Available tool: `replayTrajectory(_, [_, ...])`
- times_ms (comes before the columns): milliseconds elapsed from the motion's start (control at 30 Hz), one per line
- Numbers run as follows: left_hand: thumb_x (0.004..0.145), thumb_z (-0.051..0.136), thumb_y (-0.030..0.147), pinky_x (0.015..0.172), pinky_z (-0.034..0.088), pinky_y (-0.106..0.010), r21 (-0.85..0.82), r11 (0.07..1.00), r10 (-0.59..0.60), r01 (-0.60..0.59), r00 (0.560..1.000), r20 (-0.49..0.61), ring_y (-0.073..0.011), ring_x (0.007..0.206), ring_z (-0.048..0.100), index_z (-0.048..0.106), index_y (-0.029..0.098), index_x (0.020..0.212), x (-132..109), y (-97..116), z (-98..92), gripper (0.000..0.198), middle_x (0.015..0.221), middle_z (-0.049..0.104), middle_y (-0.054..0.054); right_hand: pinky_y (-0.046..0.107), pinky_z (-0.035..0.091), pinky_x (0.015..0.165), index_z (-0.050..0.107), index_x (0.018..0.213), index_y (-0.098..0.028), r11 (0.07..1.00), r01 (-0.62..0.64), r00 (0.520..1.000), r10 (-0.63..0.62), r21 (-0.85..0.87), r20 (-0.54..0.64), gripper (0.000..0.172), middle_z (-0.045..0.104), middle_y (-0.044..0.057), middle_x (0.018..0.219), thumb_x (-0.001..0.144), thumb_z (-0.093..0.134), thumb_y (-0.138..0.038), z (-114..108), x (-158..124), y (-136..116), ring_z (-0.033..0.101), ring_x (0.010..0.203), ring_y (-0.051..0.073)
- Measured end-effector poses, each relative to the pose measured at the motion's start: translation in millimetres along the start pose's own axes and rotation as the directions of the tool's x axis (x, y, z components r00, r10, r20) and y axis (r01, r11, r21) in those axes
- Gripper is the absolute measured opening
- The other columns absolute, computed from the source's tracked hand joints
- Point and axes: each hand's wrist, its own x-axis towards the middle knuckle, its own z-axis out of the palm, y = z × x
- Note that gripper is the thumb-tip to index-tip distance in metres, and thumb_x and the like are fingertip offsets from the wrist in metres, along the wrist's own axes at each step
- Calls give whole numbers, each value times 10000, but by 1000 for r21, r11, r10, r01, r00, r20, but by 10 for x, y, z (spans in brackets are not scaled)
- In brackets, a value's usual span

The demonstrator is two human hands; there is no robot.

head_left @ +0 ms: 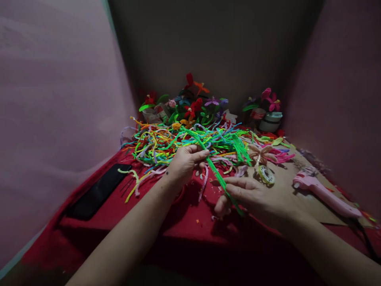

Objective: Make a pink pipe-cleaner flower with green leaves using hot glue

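Observation:
A bundle of bright green pipe cleaners [216, 173] runs slantwise between my hands above the red cloth. My left hand [188, 161] pinches it near its upper part, thumb on top. Lower down, my right hand [242, 192] has its fingers closed about the same green strands, whose lower end sticks out below the fingers. Right behind the hands lies a heap of loose pipe cleaners [160, 145] in many colours. More green ones [240, 149] lie bunched at the heap's right side. How many strands I hold cannot be made out.
A black phone [98, 192] lies at the left. At the right, a pink glue gun [327, 192], a yellow tape roll [266, 174] and a brown pipe-cleaner flower [261, 153] rest on cardboard [287, 194]. Finished flowers [193, 107] and a lidded jar [270, 121] stand at the back.

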Motion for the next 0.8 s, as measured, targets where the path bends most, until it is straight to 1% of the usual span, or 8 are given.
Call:
replayTrajectory(100, [649,685,291,348,303,-165,22,1000,-7,6,999,50,-37,343,411,504,145,602,-28,-11,41,238,458,496,51,329,484,682,586,861,-120,991,66,998,-66,114,-7,261,696,102,753,798,550,-371,-32,186,-72,652,667,179])
replayTrajectory(200, [658,674,294,343,271,-172,76,997,-2,-2,998,64,-33,353,387,561,124,616,-44,-7,61,209,479,515,35,278,481,559,589,777,-122,979,79,993,-61,185,-105,219,679,71,637,719,633,-329,-19,395,-134,627,528,153])
replayTrajectory(300, [668,658,262,347,257,-179,125,992,24,-30,998,51,-34,363,382,602,117,670,-52,16,72,155,508,527,32,213,425,446,578,686,-114,989,92,971,-62,118,-232,195,649,48,552,692,640,-299,21,533,-145,586,436,120])
replayTrajectory(367, [661,660,227,359,255,-180,172,983,67,-71,997,28,-34,370,384,581,114,610,-56,33,85,147,484,506,37,199,410,430,565,659,-119,991,125,952,-105,51,-287,185,637,33,523,711,616,-290,45,568,-130,561,405,101])
replayTrajectory(433, [641,670,191,369,252,-177,187,977,103,-102,995,4,-32,372,382,545,115,548,-58,37,100,174,442,463,51,199,412,438,552,637,-127,988,151,943,-149,-17,-296,186,636,27,515,729,593,-283,56,567,-114,549,398,92])
replayTrajectory(533, [636,665,180,372,266,-177,102,992,77,-80,997,30,-37,376,396,597,122,667,-44,3,99,94,484,499,48,207,420,454,555,622,-128,985,157,941,-171,-71,-291,190,630,23,505,744,567,-274,48,532,-110,540,399,90])
replayTrajectory(633, [618,664,169,386,307,-179,-35,999,14,-12,998,60,-42,399,425,612,133,750,-15,-54,75,146,563,553,27,215,423,460,554,617,-132,987,152,951,-161,-53,-265,191,629,21,506,751,547,-269,28,503,-111,543,404,96])
replayTrajectory(800, [599,638,142,348,289,-177,-12,1000,4,-4,1000,15,-46,348,399,541,152,616,8,-106,95,99,454,488,59,218,407,432,556,614,-142,982,152,940,-179,-114,-290,196,620,13,490,761,528,-268,23,493,-87,526,382,99])
